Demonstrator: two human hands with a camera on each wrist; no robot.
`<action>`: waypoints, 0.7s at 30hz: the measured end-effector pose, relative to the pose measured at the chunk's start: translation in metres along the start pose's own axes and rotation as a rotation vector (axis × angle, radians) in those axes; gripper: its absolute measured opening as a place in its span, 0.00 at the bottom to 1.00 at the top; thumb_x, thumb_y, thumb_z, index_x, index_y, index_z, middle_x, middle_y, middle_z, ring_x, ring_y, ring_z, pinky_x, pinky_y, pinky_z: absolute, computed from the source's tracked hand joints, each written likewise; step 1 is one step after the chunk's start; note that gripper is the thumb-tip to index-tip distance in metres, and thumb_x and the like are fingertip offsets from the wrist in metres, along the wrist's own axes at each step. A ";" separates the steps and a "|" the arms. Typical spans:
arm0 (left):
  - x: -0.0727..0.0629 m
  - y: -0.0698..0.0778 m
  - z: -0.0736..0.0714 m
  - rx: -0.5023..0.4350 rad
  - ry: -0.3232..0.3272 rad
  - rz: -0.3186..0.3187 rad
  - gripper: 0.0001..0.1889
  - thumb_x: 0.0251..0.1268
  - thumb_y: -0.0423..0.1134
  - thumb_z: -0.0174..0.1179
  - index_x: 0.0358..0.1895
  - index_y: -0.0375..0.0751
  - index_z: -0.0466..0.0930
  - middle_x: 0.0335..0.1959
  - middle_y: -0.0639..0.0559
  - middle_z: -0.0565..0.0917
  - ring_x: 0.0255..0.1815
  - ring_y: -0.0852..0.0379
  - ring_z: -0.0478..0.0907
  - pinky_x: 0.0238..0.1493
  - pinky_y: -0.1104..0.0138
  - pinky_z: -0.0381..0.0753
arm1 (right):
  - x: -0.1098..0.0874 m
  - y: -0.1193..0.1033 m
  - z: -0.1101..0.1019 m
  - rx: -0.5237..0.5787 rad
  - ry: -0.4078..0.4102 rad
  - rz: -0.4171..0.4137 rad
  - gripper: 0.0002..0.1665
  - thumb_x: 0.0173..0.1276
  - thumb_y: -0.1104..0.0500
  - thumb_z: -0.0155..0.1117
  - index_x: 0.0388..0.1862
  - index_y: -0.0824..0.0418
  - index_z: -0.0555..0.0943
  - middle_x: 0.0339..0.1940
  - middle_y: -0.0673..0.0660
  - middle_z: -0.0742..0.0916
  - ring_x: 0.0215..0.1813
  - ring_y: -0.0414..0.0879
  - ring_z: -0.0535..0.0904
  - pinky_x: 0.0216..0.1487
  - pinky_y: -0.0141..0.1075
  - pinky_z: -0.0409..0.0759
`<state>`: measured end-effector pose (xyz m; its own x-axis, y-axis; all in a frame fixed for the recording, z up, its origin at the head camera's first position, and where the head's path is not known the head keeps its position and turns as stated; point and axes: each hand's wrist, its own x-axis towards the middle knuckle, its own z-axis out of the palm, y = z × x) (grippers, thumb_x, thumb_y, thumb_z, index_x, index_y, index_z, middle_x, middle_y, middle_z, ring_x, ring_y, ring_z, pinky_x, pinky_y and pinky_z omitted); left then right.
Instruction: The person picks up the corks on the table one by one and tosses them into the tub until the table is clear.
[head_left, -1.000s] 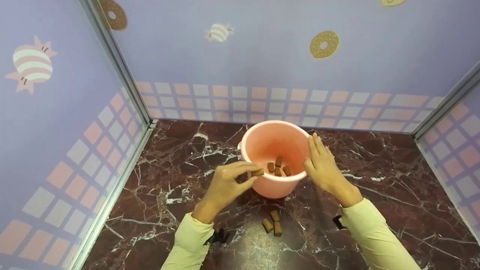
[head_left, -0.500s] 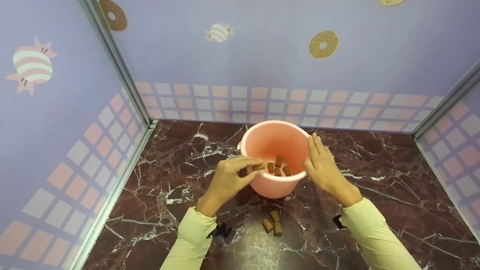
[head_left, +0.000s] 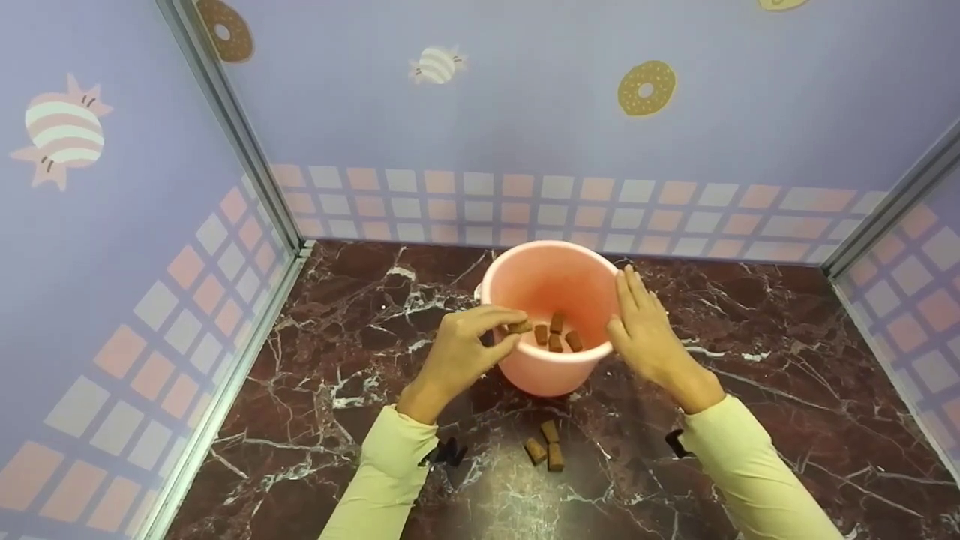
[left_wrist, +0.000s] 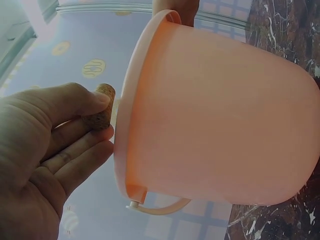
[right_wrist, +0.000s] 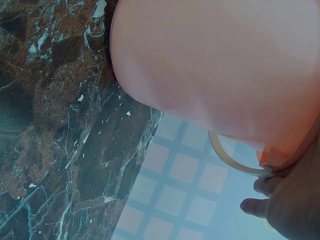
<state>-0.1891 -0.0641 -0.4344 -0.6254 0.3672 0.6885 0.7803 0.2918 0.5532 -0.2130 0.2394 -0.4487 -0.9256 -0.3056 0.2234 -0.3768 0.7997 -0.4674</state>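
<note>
In the head view my left hand pinches a cork stopper between thumb and fingers, over the near left rim of a pink bucket. Up close in the left wrist view, that same cork is held just beside the bucket's mouth. My right hand rests on the bucket's right rim, its fingers straight. Inside the bucket lie several corks. Three more corks lie on the dark marbled surface in front of it.
A blue wall with printed sweets and checks rises right behind the bucket, and side walls stand left and right. The bucket's handle hangs down outside it. Dark marbled surface surrounds the bucket.
My left hand has moved slightly up and to the right with the cork, further over the bucket's rim. The right hand, the bucket and the other corks stay where they were.
</note>
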 end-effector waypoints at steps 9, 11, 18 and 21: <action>0.002 -0.002 0.001 0.009 0.000 0.020 0.13 0.60 0.24 0.75 0.49 0.30 0.90 0.47 0.41 0.91 0.45 0.49 0.90 0.44 0.64 0.91 | 0.000 0.000 -0.001 0.013 -0.008 0.008 0.42 0.81 0.58 0.43 0.84 0.76 0.45 0.87 0.72 0.47 0.87 0.66 0.41 0.85 0.61 0.36; 0.003 -0.002 0.001 0.013 -0.001 0.016 0.13 0.61 0.24 0.74 0.49 0.30 0.90 0.47 0.41 0.91 0.45 0.49 0.90 0.44 0.62 0.92 | 0.000 0.000 -0.001 0.015 -0.001 0.004 0.42 0.81 0.58 0.43 0.84 0.76 0.45 0.87 0.72 0.47 0.87 0.66 0.41 0.85 0.61 0.37; 0.003 -0.003 0.002 0.005 0.003 0.013 0.14 0.59 0.23 0.75 0.49 0.30 0.90 0.46 0.41 0.91 0.40 0.50 0.90 0.39 0.61 0.92 | 0.000 0.000 0.000 0.016 -0.003 0.005 0.42 0.81 0.58 0.43 0.84 0.76 0.45 0.87 0.73 0.47 0.87 0.66 0.41 0.84 0.62 0.38; 0.003 -0.003 0.003 0.013 0.008 0.005 0.15 0.59 0.24 0.76 0.50 0.30 0.90 0.47 0.41 0.91 0.42 0.50 0.90 0.41 0.62 0.92 | 0.001 0.001 0.001 0.012 -0.005 0.009 0.42 0.81 0.59 0.44 0.84 0.76 0.45 0.87 0.73 0.48 0.87 0.66 0.42 0.85 0.62 0.38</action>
<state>-0.1936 -0.0616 -0.4351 -0.6215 0.3618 0.6949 0.7833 0.3014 0.5436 -0.2141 0.2398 -0.4497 -0.9293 -0.3004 0.2150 -0.3684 0.7964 -0.4797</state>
